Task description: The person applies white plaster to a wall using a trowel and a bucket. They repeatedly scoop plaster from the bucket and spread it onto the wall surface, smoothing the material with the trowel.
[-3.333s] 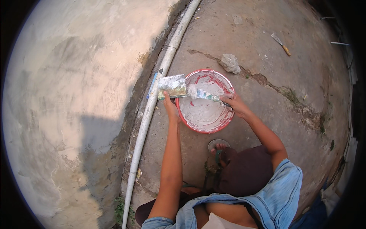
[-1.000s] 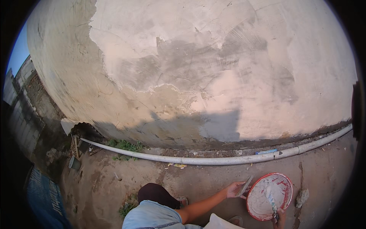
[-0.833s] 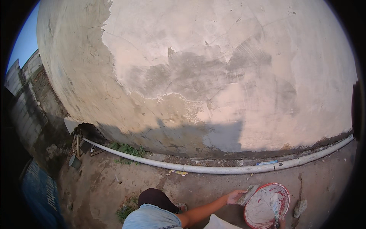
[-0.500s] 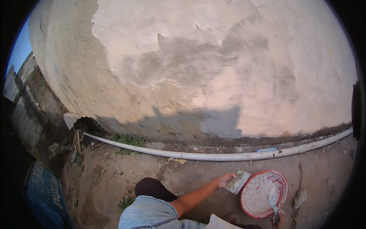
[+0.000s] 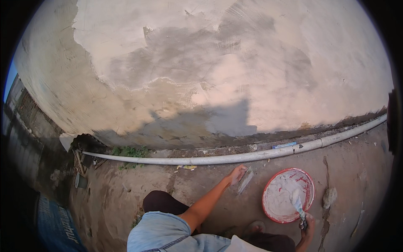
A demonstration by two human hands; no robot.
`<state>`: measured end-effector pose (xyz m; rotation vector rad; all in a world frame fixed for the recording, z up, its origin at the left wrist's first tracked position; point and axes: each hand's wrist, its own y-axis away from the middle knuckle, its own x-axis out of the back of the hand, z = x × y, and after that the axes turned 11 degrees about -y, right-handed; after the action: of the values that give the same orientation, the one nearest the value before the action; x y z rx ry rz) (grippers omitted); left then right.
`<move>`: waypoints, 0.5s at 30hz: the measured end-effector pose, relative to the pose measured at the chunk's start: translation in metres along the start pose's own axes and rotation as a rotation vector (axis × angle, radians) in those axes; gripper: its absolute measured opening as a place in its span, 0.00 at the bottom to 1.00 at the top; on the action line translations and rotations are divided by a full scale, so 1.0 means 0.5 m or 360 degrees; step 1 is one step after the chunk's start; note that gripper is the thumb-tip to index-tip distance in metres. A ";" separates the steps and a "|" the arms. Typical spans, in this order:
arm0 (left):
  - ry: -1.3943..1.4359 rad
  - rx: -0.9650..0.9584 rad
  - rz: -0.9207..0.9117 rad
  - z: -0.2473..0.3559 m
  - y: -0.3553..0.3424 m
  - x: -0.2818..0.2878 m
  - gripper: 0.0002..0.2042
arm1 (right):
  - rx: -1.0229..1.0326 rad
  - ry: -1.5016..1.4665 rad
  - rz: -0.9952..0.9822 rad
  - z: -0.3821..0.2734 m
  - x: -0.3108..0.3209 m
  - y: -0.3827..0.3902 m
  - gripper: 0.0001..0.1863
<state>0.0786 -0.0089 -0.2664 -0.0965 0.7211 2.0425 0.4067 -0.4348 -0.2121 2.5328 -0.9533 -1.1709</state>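
A red-rimmed basin of pale, wet plaster or putty rests on the ground in front of me. My right hand is closed round the handle of a putty knife. Its smeared blade reaches into the white mix at the basin's right side. Left of the basin and apart from it, my left hand grips a flat rectangular scraper. That plate is tilted nearly edge-on and slightly blurred.
Ahead rises a patchily coated wall. A long white pipe runs along its foot, with a blue strip-shaped item behind it. A stone lies right of the basin. Weeds, a small bucket and a blue sheet are leftward.
My left hand has turned the scraper from face-up to nearly edge-on and drawn it away from the basin. The putty knife stays in the mix. The whole view has shifted.
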 end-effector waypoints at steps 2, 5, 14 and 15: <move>-0.0295 0.0340 0.0312 0.038 -0.019 -0.100 0.16 | 0.0020 -0.0030 -0.0041 -0.016 -0.007 0.012 0.18; -0.0884 0.0619 0.0256 0.041 -0.022 -0.166 0.21 | -0.0028 0.0072 0.0043 -0.022 -0.004 0.017 0.19; -0.1038 0.0678 -0.0458 0.085 0.015 -0.277 0.38 | -0.0086 0.0141 -0.0002 -0.029 -0.016 0.023 0.17; -0.1029 0.0856 -0.0399 0.029 0.003 -0.245 0.41 | -0.0095 0.0083 0.0039 -0.017 -0.019 0.022 0.17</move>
<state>0.1488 -0.0944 -0.2121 0.7135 0.7605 1.4509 0.4030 -0.4379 -0.1960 2.4852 -0.9206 -1.1036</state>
